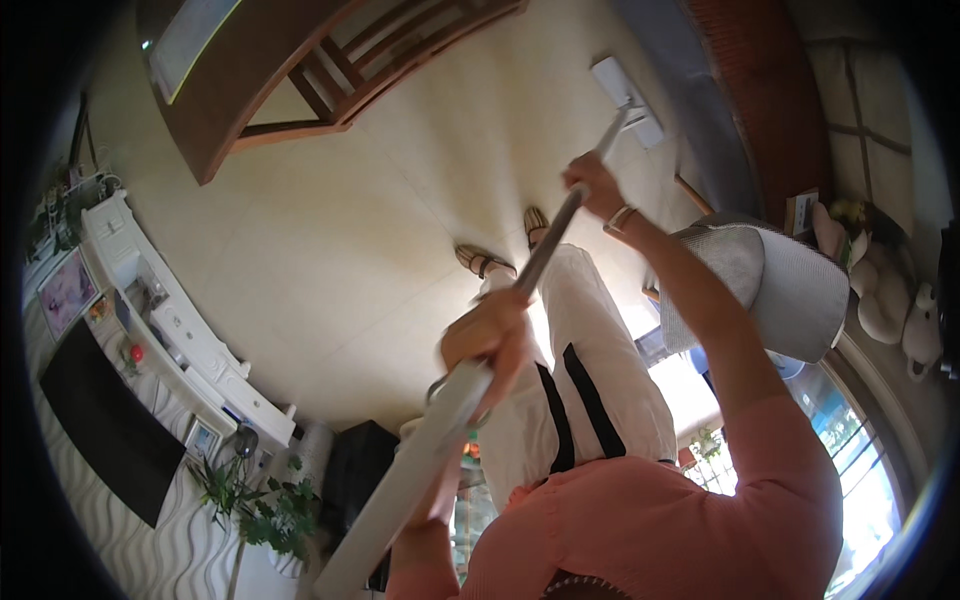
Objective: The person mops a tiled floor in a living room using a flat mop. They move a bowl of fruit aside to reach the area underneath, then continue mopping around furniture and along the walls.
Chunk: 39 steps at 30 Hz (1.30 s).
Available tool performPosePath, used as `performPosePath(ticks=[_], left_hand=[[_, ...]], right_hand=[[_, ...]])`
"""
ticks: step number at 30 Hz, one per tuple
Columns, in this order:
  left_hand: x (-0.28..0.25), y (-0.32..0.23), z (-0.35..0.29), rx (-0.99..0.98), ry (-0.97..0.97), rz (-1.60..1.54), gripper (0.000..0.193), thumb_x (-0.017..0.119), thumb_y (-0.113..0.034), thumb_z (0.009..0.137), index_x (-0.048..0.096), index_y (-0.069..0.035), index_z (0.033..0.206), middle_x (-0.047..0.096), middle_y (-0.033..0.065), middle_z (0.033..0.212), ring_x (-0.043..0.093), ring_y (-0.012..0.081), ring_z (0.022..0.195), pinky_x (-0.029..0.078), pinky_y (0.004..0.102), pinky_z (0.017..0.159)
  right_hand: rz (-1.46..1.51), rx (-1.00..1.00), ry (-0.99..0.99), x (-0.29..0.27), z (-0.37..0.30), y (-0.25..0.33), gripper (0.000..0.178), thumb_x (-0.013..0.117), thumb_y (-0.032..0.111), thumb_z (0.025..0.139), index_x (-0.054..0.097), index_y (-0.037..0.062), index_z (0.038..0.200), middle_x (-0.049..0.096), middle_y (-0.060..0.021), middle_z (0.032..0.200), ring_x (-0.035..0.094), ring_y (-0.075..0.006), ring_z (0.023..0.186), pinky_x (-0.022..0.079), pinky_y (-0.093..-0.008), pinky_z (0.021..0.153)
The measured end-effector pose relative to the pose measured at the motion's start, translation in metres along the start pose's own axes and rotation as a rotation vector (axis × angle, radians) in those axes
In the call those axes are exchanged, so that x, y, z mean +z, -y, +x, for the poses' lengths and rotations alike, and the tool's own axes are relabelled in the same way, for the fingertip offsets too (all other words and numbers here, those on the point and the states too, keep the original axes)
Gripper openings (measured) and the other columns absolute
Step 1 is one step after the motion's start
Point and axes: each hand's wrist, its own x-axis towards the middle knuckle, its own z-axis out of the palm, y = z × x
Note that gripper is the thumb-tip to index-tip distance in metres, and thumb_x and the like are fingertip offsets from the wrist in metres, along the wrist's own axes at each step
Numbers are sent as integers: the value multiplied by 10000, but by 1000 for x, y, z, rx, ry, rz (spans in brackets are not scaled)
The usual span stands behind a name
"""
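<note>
Head view: one flat mop (552, 240), grey-and-white pole slanting before the body, pale rectangular head (628, 103) on the beige floor (330, 260). Left hand (488, 338) and right hand (594, 186), both wrapped round the pole. Surroundings: brown wooden furniture (235, 65), white cabinet (190, 330), grey padded seat (805, 290) beside right forearm.

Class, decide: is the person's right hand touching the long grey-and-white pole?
Touching. The head view shows the right hand wrapped around the long grey-and-white pole, which emerges on both sides.
</note>
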Motion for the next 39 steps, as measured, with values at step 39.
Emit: performPosePath(ticks=[39], left_hand=[[-183, -56, -63, -118, -182, 444, 237, 446, -201, 989, 565, -71, 831, 603, 62, 879, 536, 130, 770, 456, 303, 661]], right_hand=[[-56, -192, -23, 123, 42, 102, 157, 707, 68, 630, 589, 123, 718, 563, -29, 687, 557, -261, 763, 451, -391, 774]])
